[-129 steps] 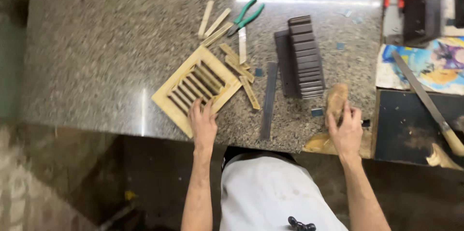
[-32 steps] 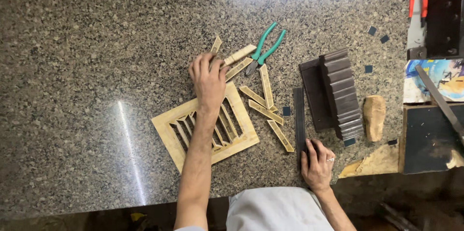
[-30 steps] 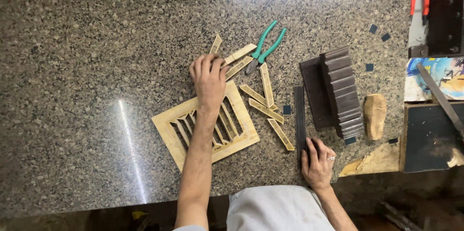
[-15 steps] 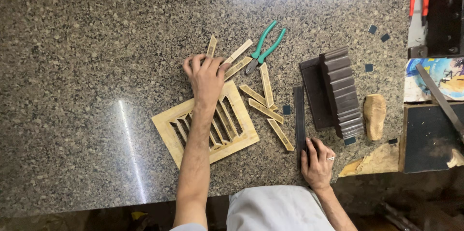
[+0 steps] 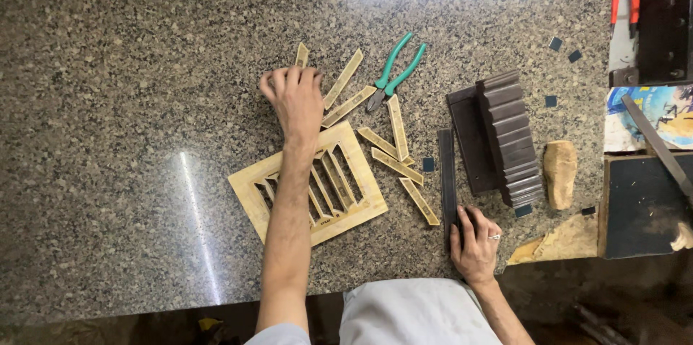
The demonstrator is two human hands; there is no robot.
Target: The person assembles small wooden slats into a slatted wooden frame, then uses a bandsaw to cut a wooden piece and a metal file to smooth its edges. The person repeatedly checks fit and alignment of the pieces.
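Nearest to the body, the right hand was laid flat on the granite counter, its fingers pressed on the near end of a long dark strip; nothing was pinched, the strip was only held down. Beside it, to the left, a slatted wooden frame was seen lying flat, and the left forearm was stretched across it. Loose wooden slats were scattered just right of the frame. Farther away, the left hand was placed beyond the frame's far edge, the fingers curled downward at one pale slat, whose tip was seen above the fingertips. Whether that slat was really gripped cannot be told. Green-handled pliers lay farther right, and a dark ribbed block stood apart.
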